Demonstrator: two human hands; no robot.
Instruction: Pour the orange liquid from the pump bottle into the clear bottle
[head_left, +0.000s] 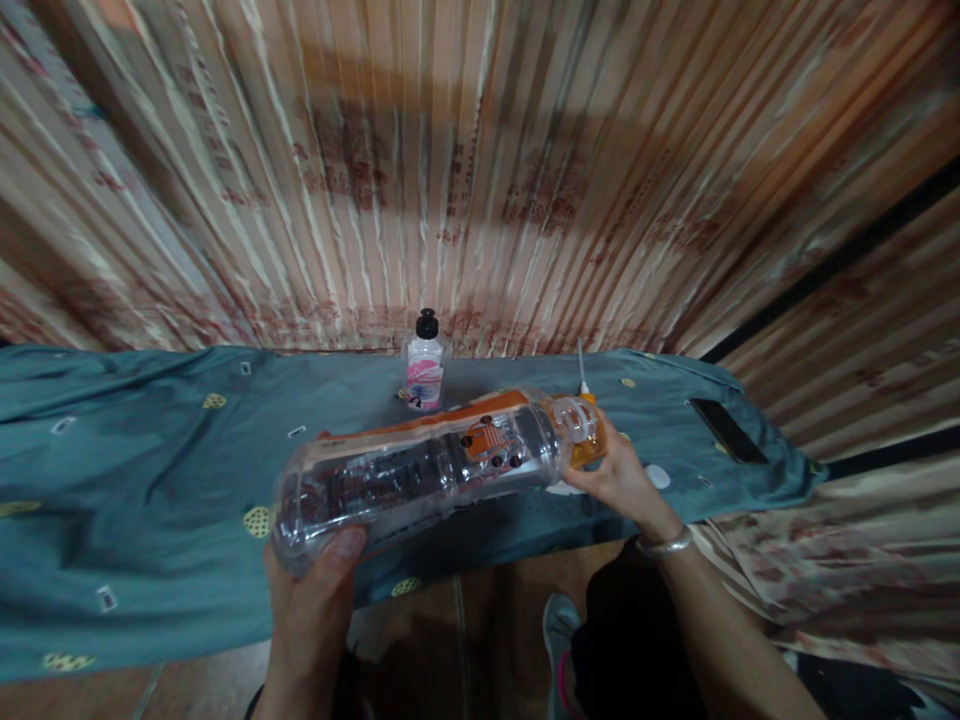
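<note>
Left hand [319, 580] and right hand [626, 485] hold a large clear bottle [409, 480] aslant

Thumb on top and palm below, the left hand grips the bottle's broad base, its remaining fingers hidden underneath. At the other end, the right hand is closed about the neck; most of its fingers are out of sight, so I cannot tell exactly how they lie. Both hands are well apart, one at each end. The bottle is see-through, with an orange label [491, 440] showing a dark-spotted design, and it lies nearly level above a green cloth [180, 420], its neck end slightly farther up and to the right.

Just beside the neck sits an amber thing [589, 452], partly covered by the right hand, and a thin pale tube [581, 365] rises behind it; whether the hand touches either cannot be told.

Beyond the bottle, a small bottle [425, 375] with a black cap and pink label stands upright on the cloth. Farther right, near the cloth's edge, lies a flat dark phone-like object [727, 430], with a white disc [657, 476] between it and the right hand. A silver bracelet [665, 543] circles the right wrist. Pleated curtains [450, 170] hang behind; below, a pale shoe [560, 620] rests on floor tiles [427, 650].
</note>
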